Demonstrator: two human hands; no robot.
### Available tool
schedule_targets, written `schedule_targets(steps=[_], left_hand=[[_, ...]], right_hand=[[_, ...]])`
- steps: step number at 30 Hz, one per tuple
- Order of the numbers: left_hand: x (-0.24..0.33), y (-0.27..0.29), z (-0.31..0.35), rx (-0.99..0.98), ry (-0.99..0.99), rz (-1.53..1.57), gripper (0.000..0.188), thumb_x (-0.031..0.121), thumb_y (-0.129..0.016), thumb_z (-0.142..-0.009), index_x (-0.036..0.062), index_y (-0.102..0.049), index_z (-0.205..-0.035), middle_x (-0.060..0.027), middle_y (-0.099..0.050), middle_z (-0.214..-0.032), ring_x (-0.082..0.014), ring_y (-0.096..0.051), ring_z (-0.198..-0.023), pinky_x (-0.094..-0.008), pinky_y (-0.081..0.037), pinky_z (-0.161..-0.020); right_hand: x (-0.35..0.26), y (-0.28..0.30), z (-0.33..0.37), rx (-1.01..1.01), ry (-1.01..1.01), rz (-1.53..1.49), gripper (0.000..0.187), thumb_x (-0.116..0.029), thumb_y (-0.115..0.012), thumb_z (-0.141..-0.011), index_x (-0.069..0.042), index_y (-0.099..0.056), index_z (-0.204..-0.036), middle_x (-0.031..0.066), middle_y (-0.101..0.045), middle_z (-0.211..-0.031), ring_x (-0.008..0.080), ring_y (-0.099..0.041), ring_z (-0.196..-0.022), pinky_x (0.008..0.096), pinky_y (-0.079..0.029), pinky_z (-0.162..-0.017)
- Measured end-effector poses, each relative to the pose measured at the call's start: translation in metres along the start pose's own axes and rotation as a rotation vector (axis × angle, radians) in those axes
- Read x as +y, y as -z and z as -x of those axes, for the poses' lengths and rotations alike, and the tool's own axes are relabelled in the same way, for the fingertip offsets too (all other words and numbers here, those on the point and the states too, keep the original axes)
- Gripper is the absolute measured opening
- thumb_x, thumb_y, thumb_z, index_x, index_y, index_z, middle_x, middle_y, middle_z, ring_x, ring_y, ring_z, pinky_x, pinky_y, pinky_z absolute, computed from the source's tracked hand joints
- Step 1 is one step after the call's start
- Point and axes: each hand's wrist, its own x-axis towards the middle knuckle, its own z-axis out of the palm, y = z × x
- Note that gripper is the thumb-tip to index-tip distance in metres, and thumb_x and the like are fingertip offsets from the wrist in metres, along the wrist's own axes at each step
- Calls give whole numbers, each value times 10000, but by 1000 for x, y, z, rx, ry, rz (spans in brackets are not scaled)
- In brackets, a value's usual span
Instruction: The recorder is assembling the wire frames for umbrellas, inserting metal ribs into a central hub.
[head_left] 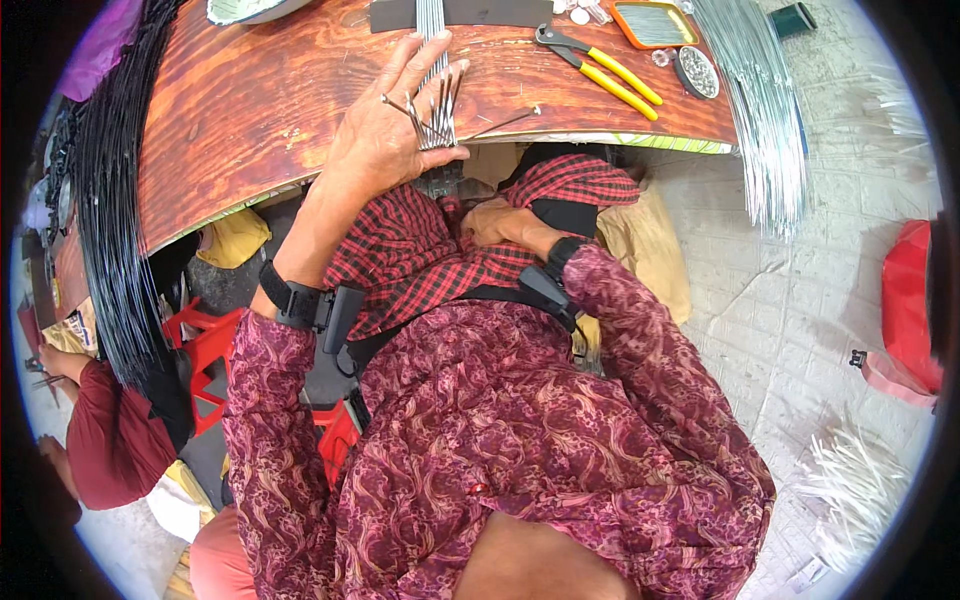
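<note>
Seeing a streaky red-brown wood table [245, 110] across the top of the view. On it, silver wires [430, 15], laid over a dark flat bar [510, 12] and on under the left hand [385, 125]. Grip on that side: loose, with fingers stretched out over the wires and thumb spread at the table edge, next to a fan of upturned wire ends [447, 115]. Right hand [495, 223]: down below the edge, against red-and-black checked cloth [400, 250]; fingers partly hidden, can't tell grasping or not.

Also on the table, toward the right: yellow-handled pliers [618, 92], orange-rimmed tray [622, 27], small dish [681, 80] of bits. At top left, pale bowl [213, 20]. Hanging off the sides: black strands [110, 220] left, silver strands [765, 120] right.

Around: pale tiled floor [740, 300], red bag [908, 300], heap of white strips [860, 490]; at left, red stool [205, 350] near a co-worker's dark red sleeve [120, 440].
</note>
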Motion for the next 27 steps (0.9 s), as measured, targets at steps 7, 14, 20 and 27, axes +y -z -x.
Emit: schedule_targets(steps=[7, 14, 20, 27], left_hand=[[0, 1, 1, -18, -14, -51, 968, 426, -877, -640, 131, -476, -1470, -77, -350, -1580, -365, -367, -1434, -420, -436, -1128], [-1, 2, 0, -4, -26, -30, 992, 429, -876, -641, 144, -456, -1493, -68, -334, -1589, -363, -359, -1437, -423, -450, -1114], [-4, -2, 1, 32, -47, 19, 943, 389, -877, -657, 158, -473, -1477, -73, -349, -1601, -365, -347, -1452, -510, -416, -1110], [-2, 2, 2, 59, -114, -7, 949, 408, -872, -664, 153, -460, -1481, -93, -359, -1591, -386, -353, -1442, -519, -395, -1126]], right_hand=[[-3, 39, 114, 252, 151, -254, 379, -180, -510, -842, -46, -709, -1135, 177, -726, -1014, 337, -687, -954, 461, -523, -812], [76, 6, 237, 36, 213, -880, 351, -92, -509, -822, 32, -698, -1091, 29, -700, -922, 172, -649, -830, 346, -542, -747], [114, -38, 204, 906, -488, -3, 245, -13, -572, -780, -13, -703, -987, 113, -699, -931, 296, -675, -904, 400, -540, -795], [-50, 38, 161, 738, 406, -441, 309, -109, -535, -830, -78, -666, -1108, 131, -675, -1082, 335, -659, -1039, 449, -543, -903]])
